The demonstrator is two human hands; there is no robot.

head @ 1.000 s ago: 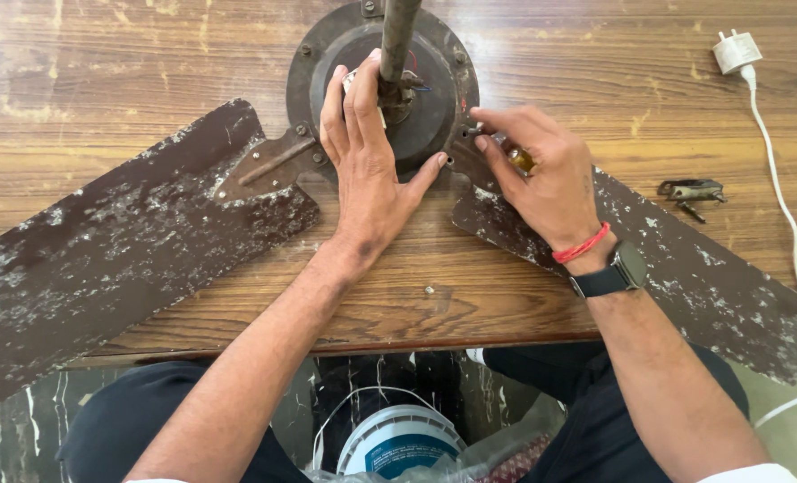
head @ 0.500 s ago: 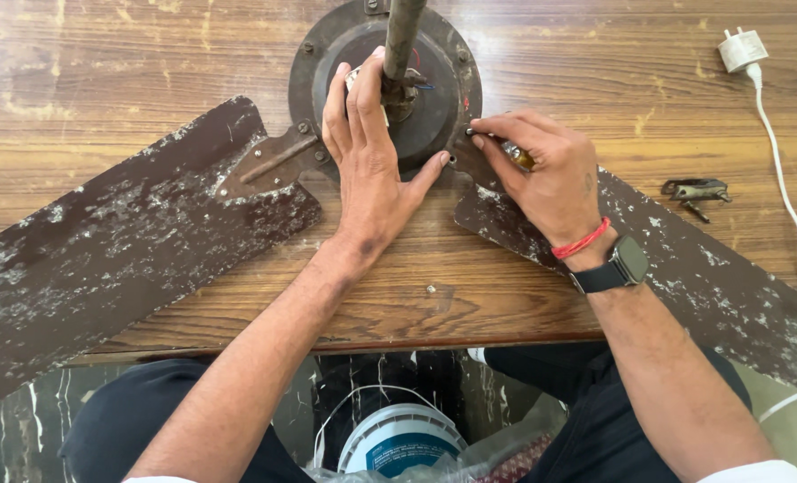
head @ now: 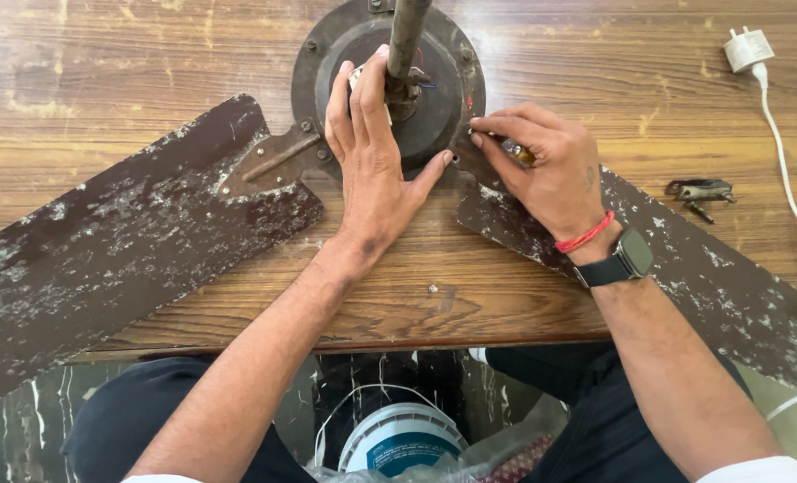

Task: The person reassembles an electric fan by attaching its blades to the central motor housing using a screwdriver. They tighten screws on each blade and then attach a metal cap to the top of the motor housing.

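Here the left hand (head: pixel 373 170) lies flat and spread open on the round motor housing (head: pixel 443 107) of an old ceiling fan resting on the wooden table (head: pixel 148 54), fingers beside the downrod (head: pixel 405 36), grasping nothing. The right hand (head: pixel 546 174) is closed around a small screwdriver (head: pixel 516 152), its tip meeting the housing rim where the right blade (head: pixel 703 277) attaches. The left blade (head: pixel 112 241) extends past the table edge. A loose screw (head: pixel 432 289) lies near the table edge, between the forearms. A metal bracket (head: pixel 701 190) and a white plug (head: pixel 743 49) sit well apart, to the right.
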